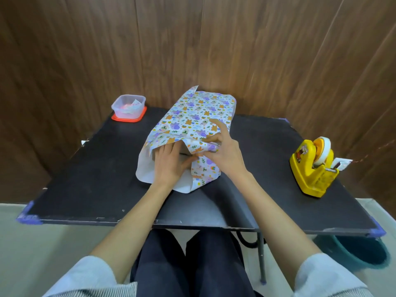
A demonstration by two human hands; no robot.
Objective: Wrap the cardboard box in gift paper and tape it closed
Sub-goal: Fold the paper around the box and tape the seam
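A box wrapped in white gift paper [197, 113] with bears and purple animals lies lengthwise in the middle of the black table [90, 172]. A sliver of the cardboard box [183, 149] shows at the open near end. My left hand [169, 162] lies with straight fingers against that near end, under the overhanging paper. My right hand [222, 153] pinches the right-side paper flap and folds it in over the box end. White paper underside spreads on the table below my hands.
A yellow tape dispenser [312, 168] with a white roll stands at the right of the table. A clear plastic tub [129, 106] on a red lid sits at the back left. Wood panelling rises behind. A teal bucket [364, 251] stands on the floor at right.
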